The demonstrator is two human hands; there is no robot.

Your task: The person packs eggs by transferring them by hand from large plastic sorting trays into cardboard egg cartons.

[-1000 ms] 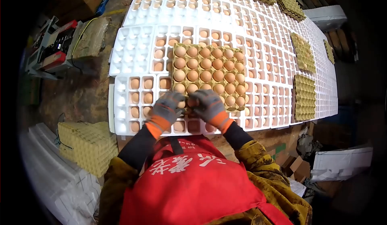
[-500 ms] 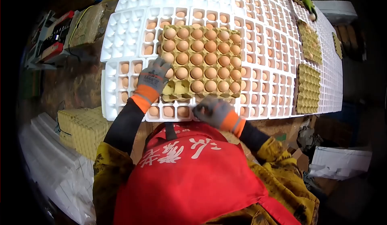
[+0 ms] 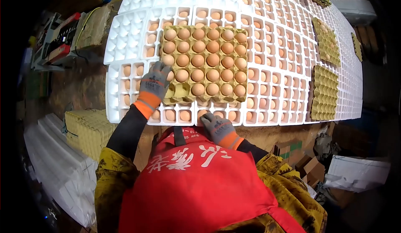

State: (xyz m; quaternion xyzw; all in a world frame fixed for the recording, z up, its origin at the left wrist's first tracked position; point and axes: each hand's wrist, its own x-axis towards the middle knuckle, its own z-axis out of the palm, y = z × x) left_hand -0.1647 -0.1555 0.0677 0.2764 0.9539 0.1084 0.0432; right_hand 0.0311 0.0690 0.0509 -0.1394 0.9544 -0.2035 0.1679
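A yellowish pulp egg tray (image 3: 191, 68) full of brown eggs lies on top of white foam egg trays (image 3: 127, 32). Cells at its front left corner hold no egg. My left hand (image 3: 155, 84), in a grey and orange glove, is closed on the tray's left edge, its fingertips beside the eggs there. Just below the tray's front edge, my right hand (image 3: 220, 129), gloved alike, has its fingers bent round an egg (image 3: 202, 113) in a front cell of a foam tray. Neighbouring front cells hold eggs, such as a brown egg (image 3: 185, 115) to the left.
More foam trays with eggs stretch to the right and back. Empty pulp trays (image 3: 324, 92) lie on them at right, near another pulp tray (image 3: 326, 41) with a few eggs. Stacked pulp trays (image 3: 85, 128) and wrapped white foam (image 3: 62, 170) stand at lower left. Cardboard boxes (image 3: 311, 170) sit at lower right.
My right hand, blurred before, has moved slightly down to the front foam cells and is now steady at an egg. My left hand stays at the pulp tray's edge. The view has shifted slightly.
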